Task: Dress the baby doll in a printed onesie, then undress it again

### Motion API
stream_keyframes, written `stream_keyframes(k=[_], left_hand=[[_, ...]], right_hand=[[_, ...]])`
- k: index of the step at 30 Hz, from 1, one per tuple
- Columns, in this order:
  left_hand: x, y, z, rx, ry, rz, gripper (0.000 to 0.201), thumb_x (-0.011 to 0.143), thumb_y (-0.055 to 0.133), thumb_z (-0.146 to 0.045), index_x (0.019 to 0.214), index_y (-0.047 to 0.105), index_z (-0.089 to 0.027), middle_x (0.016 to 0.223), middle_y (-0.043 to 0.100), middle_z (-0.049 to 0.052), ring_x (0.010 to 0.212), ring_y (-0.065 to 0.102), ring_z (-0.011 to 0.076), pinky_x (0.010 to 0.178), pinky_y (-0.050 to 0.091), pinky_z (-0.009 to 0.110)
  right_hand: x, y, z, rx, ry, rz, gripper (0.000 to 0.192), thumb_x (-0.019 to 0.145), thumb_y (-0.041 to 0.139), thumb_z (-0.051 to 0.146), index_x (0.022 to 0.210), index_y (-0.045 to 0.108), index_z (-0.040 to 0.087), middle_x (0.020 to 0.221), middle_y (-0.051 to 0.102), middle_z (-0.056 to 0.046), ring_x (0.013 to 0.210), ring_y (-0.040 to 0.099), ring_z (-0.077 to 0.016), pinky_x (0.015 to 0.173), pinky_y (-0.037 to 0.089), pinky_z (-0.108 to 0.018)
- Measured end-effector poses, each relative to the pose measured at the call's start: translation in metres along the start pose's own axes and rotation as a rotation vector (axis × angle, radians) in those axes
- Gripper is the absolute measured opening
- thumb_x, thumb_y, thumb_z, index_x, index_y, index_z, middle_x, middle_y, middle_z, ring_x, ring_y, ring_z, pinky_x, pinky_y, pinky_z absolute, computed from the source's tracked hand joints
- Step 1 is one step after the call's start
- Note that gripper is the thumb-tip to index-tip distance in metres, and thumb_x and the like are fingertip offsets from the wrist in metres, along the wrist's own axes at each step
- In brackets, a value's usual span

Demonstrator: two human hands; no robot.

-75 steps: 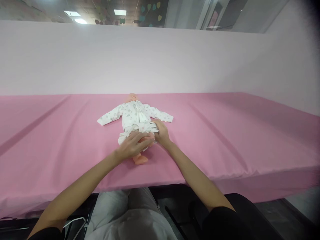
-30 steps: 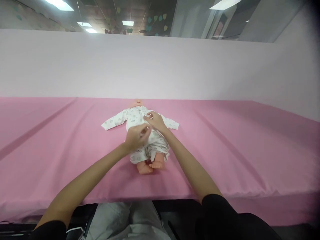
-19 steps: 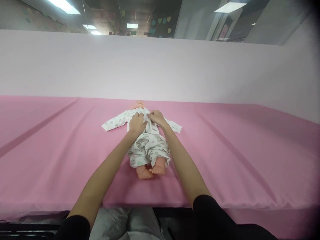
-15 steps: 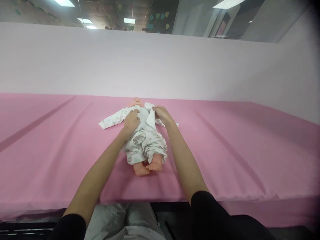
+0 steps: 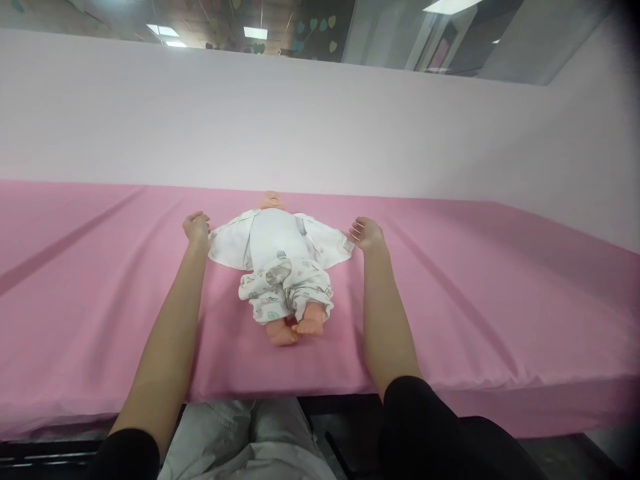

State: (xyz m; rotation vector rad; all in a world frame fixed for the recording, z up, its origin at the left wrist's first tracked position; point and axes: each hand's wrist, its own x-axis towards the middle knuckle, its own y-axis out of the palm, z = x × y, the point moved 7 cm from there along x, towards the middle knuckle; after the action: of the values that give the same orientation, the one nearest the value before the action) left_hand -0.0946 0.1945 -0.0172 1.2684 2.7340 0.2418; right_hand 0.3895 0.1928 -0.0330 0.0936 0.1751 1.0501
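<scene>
A baby doll [image 5: 276, 200] lies on its back, feet toward me, its lower face showing at the far end. Its white jacket [image 5: 327, 243] is spread wide on both sides, plain inner side up, baring the white torso [image 5: 277, 233]. Printed trousers [image 5: 285, 290] are bunched over its legs, with both bare feet [image 5: 310, 327] sticking out. Beside the left edge of the jacket is my left hand [image 5: 197, 229], fingers loosely bent and apart. My right hand [image 5: 367, 235] is at the jacket's right edge, its bent fingers spread against or just beside the cloth.
A pink cloth [image 5: 450, 280] with long creases covers the table. Behind it rises a white partition [image 5: 300, 127] with glass above. My lap in grey trousers [image 5: 240, 440] is below the table's near edge.
Both hands have moved outward from the doll's chest, left and right. The jacket's front panels have opened out flat to the sides, and its printed sleeves have gone from view.
</scene>
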Motion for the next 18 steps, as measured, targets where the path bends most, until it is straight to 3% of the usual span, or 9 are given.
stream_keyframes(k=[2, 5, 8, 10, 14, 18], left_hand=[[-0.003, 0.010, -0.007, 0.105, 0.107, 0.073, 0.033, 0.062, 0.054, -0.014, 0.094, 0.061, -0.020, 0.086, 0.060, 0.001, 0.072, 0.056, 0.0121, 0.068, 0.046, 0.025], [-0.018, 0.036, -0.013, 0.312, 0.261, 0.287, 0.032, 0.066, 0.057, -0.020, 0.096, 0.066, -0.021, 0.097, 0.065, 0.004, 0.089, 0.060, 0.0177, 0.080, 0.047, 0.029], [-0.040, 0.063, -0.005, 0.588, 0.389, 0.548, 0.029, 0.070, 0.058, -0.026, 0.097, 0.068, -0.021, 0.106, 0.067, 0.005, 0.101, 0.059, 0.0218, 0.091, 0.043, 0.033], [-0.052, 0.075, 0.005, 0.789, 0.482, 0.644, 0.029, 0.073, 0.057, -0.031, 0.098, 0.069, -0.023, 0.115, 0.066, 0.004, 0.110, 0.055, 0.0250, 0.098, 0.039, 0.037], [-0.057, 0.080, 0.017, 0.956, 0.619, 0.572, 0.035, 0.084, 0.046, -0.037, 0.113, 0.062, -0.028, 0.134, 0.054, 0.005, 0.129, 0.040, 0.0299, 0.108, 0.025, 0.050], [-0.054, 0.076, 0.008, 0.976, 0.602, 0.470, 0.045, 0.085, 0.045, -0.037, 0.128, 0.051, -0.025, 0.145, 0.041, 0.012, 0.135, 0.032, 0.0351, 0.106, 0.023, 0.058]], right_hand=[[-0.008, 0.011, 0.004, -0.003, -0.006, -0.035, 0.004, 0.076, 0.055, 0.018, 0.077, 0.052, 0.019, 0.072, 0.056, 0.000, 0.061, 0.053, -0.0098, 0.061, 0.049, -0.024], [-0.018, 0.041, 0.009, -0.234, -0.099, 0.036, 0.007, 0.072, 0.058, 0.017, 0.079, 0.057, 0.017, 0.081, 0.060, -0.002, 0.069, 0.055, -0.0104, 0.063, 0.046, -0.023], [-0.025, 0.069, 0.003, -0.483, -0.193, 0.137, 0.007, 0.068, 0.058, 0.014, 0.074, 0.060, 0.017, 0.081, 0.062, -0.001, 0.074, 0.054, -0.0120, 0.068, 0.043, -0.024], [-0.029, 0.084, -0.004, -0.644, -0.275, 0.199, 0.008, 0.068, 0.055, 0.015, 0.071, 0.062, 0.018, 0.079, 0.063, -0.001, 0.077, 0.054, -0.0140, 0.073, 0.042, -0.026], [-0.035, 0.097, -0.016, -0.907, -0.380, 0.240, 0.018, 0.075, 0.050, 0.020, 0.087, 0.064, 0.021, 0.082, 0.066, -0.004, 0.091, 0.057, -0.0202, 0.090, 0.039, -0.035], [-0.040, 0.093, -0.005, -1.006, -0.367, 0.199, 0.031, 0.079, 0.052, 0.025, 0.108, 0.060, 0.019, 0.105, 0.066, -0.011, 0.110, 0.054, -0.0264, 0.100, 0.031, -0.044]])
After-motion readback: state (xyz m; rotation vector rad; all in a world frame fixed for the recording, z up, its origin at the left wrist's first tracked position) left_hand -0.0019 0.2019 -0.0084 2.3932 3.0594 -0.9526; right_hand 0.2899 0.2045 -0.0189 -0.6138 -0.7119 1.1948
